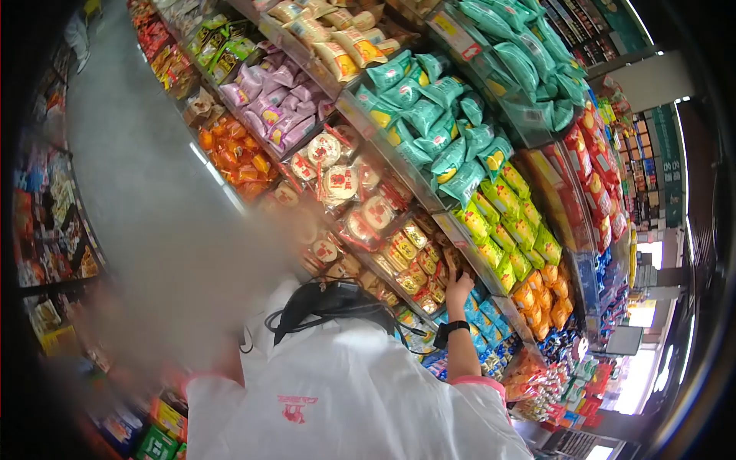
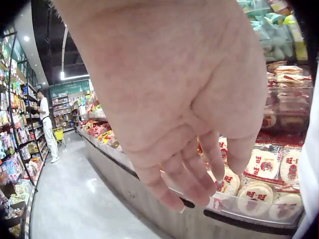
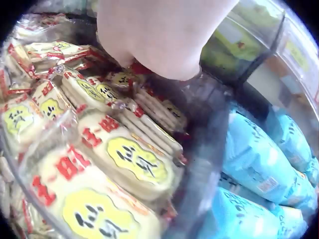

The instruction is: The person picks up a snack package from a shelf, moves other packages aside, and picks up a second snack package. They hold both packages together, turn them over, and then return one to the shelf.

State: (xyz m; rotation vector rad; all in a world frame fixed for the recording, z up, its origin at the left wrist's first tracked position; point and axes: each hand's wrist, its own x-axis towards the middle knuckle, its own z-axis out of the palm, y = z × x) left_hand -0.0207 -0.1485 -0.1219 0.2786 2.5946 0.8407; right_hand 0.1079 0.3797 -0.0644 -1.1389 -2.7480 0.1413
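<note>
My left hand [image 2: 184, 99] fills the middle of the left wrist view, its fingers loosely bent downward and nothing seen in them. Behind it, round white crackers in clear and red wrappers [image 2: 259, 164] lie in a clear-fronted bin. In the head view my right hand [image 1: 460, 287] reaches down at the end of a bin of oval crackers in gold-and-red wrappers [image 1: 406, 245]. The right wrist view shows that hand [image 3: 154, 40] over the oval cracker packs [image 3: 139, 159], beside a dark divider; its fingertips are hidden, so a hold cannot be told.
Light blue packets [image 3: 259, 154] fill the neighbouring bin. Yellow-green packets [image 1: 506, 215], teal packets [image 1: 429, 115] and orange packets [image 1: 544, 299] sit on the higher tier. A grey aisle floor [image 2: 79, 194] runs alongside, with a person in white [image 2: 47, 124] standing by the opposite shelves.
</note>
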